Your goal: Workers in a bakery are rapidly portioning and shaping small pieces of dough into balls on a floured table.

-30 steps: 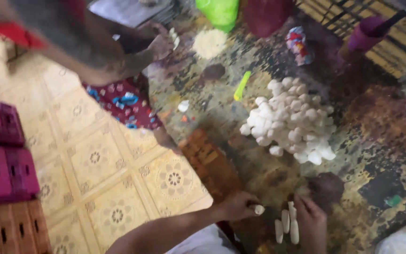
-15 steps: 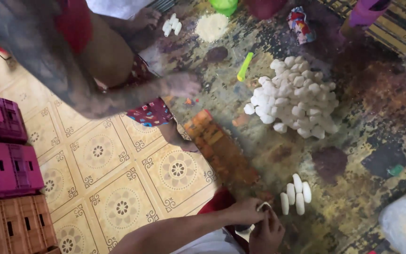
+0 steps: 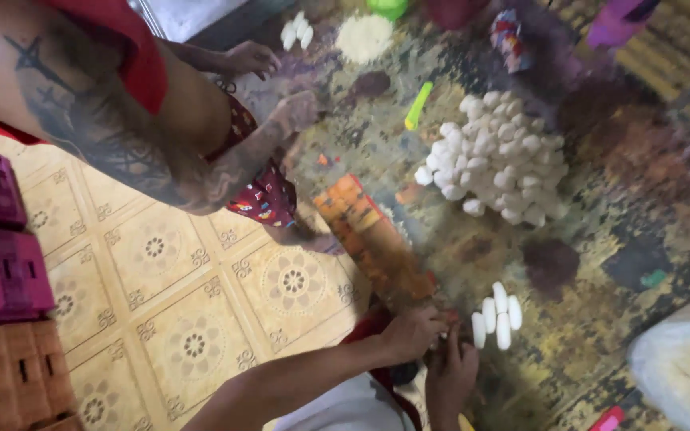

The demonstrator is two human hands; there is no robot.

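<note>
The fingers of the left hand (image 3: 413,334) and the right hand (image 3: 450,373) meet low in the view, curled together around something small between them. It is too blurred to name or to say which hand grips it, and I cannot tell whether either set of fingers is truly clamped or only touching.

Just beside the hands, to their right, a short row of white oblong pieces (image 3: 497,316) lies side by side on the stained mat (image 3: 640,199). They sit near enough that a careless sweep of the right hand could knock them out of line or roll them into the dark patch (image 3: 550,263) just beyond.

Further up the mat, well apart from the hands, is a big heap of white pieces (image 3: 498,156). It looks loosely piled, so a long reach over the row could drag a forearm across the finished pieces, and a clumsy pull at the heap could spill it.

An orange patterned slab (image 3: 369,235) lies along the mat's edge just above the left hand.

Another person's tattooed arm (image 3: 137,152) stretches in from the upper left, its hand resting near the slab's far end. Two people reaching over the same mat could bump. A green stick (image 3: 418,105) lies beside the heap, and a white bag (image 3: 684,367) sits at the lower right.
</note>
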